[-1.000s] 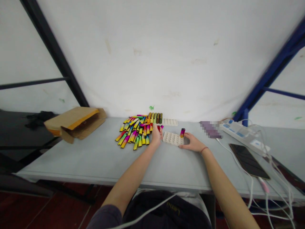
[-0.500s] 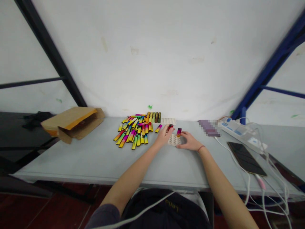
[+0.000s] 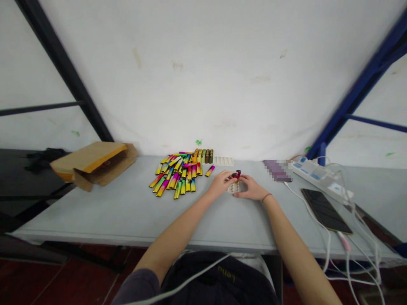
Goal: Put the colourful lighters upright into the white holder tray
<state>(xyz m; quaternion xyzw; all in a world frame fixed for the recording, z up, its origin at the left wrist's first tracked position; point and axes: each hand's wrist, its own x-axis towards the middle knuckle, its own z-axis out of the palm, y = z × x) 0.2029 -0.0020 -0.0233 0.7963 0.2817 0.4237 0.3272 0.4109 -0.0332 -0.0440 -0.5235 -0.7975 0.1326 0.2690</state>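
Note:
My left hand (image 3: pixel 221 183) is closed on a lighter (image 3: pixel 234 175), whose dark top shows above the fingers; most of it is hidden. That lighter is over the small white tray (image 3: pixel 233 188) with rows of pockets. Beside it a purple-and-yellow lighter (image 3: pixel 239 174) stands upright in the tray. My right hand (image 3: pixel 252 188) curves round the tray's right side, thumb at the near edge and fingers behind, gripping it. Left of my hands lies a heap of shiny multicoloured lighters (image 3: pixel 173 178), with a single lighter (image 3: pixel 210 171) apart from it.
At the back, several lighters stand in rows (image 3: pixel 204 156), next to another white tray (image 3: pixel 224 161). An open cardboard box (image 3: pixel 92 163) lies at the left. On the right are a phone (image 3: pixel 326 211), a power strip (image 3: pixel 321 178), white cables and a partly blurred purple item (image 3: pixel 276 170).
My left hand has moved right with its lighter, from left of the tray to over it, close beside the standing lighter. My right hand stays at the tray. The view has shifted slightly.

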